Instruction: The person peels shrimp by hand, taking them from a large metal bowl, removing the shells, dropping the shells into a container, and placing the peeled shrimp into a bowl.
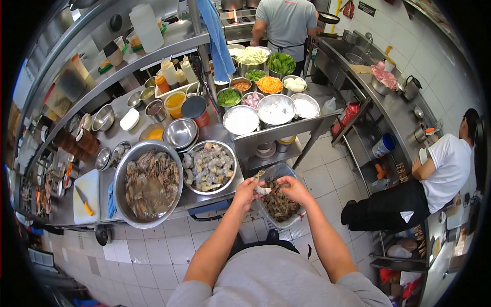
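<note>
My left hand (pixel 246 193) pinches a partly peeled shrimp (pixel 263 190) above a clear plastic tub (pixel 280 224). Dark shrimp shells and heads (pixel 282 209) fill much of that tub. Just right of the shrimp, my right hand (pixel 294 190) has its fingers curled together over the tub; whatever they hold is hidden. Left of my hands, a metal bowl holds peeled grey shrimp (pixel 208 165). Beside it stands a large steel basin (pixel 120 192) with unpeeled shrimp (pixel 152 176) in brownish liquid.
A knife (pixel 84 200) lies on a white cutting board (pixel 87 197) at left. Ahead are containers of cut vegetables (pixel 269 85) and white-filled bowls (pixel 241 120). One person (pixel 287 25) stands near the stove; another person (pixel 446 171) works at the right counter.
</note>
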